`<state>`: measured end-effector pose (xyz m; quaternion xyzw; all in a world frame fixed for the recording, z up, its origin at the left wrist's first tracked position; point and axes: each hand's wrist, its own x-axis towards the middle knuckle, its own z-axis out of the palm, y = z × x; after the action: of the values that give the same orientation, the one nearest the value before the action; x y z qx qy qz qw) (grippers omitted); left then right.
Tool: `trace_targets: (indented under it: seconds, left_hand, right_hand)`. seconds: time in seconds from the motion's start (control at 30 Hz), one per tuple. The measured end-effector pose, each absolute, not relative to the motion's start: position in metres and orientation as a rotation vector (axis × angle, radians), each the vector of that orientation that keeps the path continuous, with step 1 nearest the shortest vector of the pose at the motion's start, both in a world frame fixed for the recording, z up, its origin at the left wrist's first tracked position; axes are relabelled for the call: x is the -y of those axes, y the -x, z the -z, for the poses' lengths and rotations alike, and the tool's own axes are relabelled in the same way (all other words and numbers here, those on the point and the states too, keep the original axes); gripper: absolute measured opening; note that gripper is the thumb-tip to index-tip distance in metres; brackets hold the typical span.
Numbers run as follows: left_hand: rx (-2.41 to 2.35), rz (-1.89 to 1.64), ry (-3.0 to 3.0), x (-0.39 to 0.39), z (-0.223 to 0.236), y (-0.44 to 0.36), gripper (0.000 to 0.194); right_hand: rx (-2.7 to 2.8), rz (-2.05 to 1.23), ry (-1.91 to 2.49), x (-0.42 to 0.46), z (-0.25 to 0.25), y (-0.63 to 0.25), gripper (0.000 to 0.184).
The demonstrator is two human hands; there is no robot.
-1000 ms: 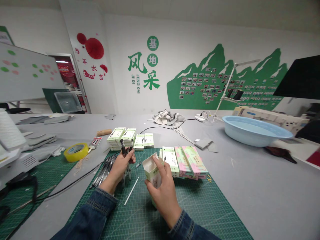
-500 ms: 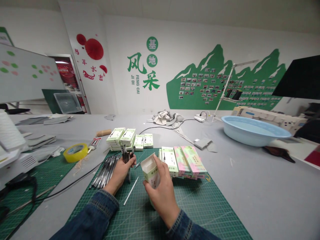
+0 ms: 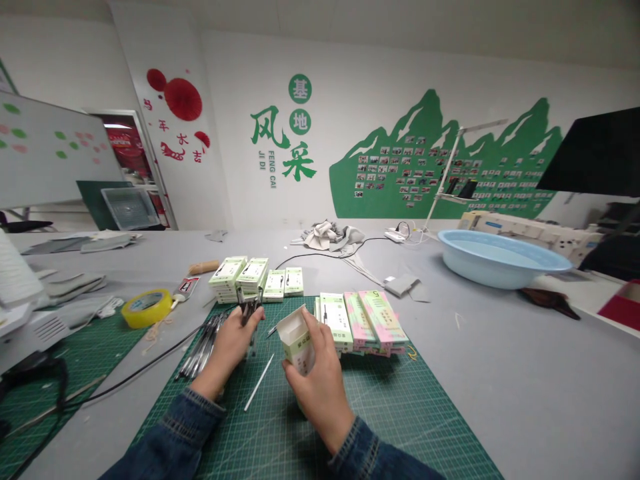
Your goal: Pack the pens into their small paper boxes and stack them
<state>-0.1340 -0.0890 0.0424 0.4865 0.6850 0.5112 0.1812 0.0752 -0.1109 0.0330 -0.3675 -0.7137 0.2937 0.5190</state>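
Note:
A bunch of black pens is gripped upright in my left hand, over the green cutting mat. Beside that hand lies a pile of clear-barrelled pens. My right hand is wrapped round a pale green pen box. The box stands tilted with its top open toward the pens, and its lower end is hidden by my fingers. A thin white stick lies on the mat between my hands, and another pen partly shows behind the box.
Stacked green boxes stand at the mat's far edge. Green and pink boxes lie right of my right hand. Yellow tape and a black cable are to the left, a blue basin to the right, crumpled cloth behind.
My left hand has shifted slightly with the pens, which are now bunched closer together. The box stays in my right hand, its open top still up. The view has turned a little right.

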Motion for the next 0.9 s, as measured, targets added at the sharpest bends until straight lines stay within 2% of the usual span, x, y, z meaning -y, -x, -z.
trace_targets:
  seconds: [0.13, 0.37, 0.7, 0.9]
  left_hand:
    - [-1.874, -1.542, -1.275, 0.110, -0.082, 0.126, 0.049]
    - [-1.201, -1.894, -1.157, 0.139, -0.137, 0.094, 0.035]
    - [-1.425, -1.700, -1.466, 0.102, -0.130, 0.080, 0.032]
    - [-1.283, -1.453, -1.676, 0.102, -0.127, 0.079, 0.023]
  right_hand:
    - [1.712, -0.696, 0.892, 0.111, -0.033, -0.073, 0.095]
    - [1.705, -0.691, 0.906, 0.113, -0.034, -0.070, 0.097]
    - [1.711, -0.636, 0.846, 0.116, -0.026, -0.070, 0.100]
    - [1.738, -0.618, 0.798, 0.116, -0.025, -0.068, 0.101]
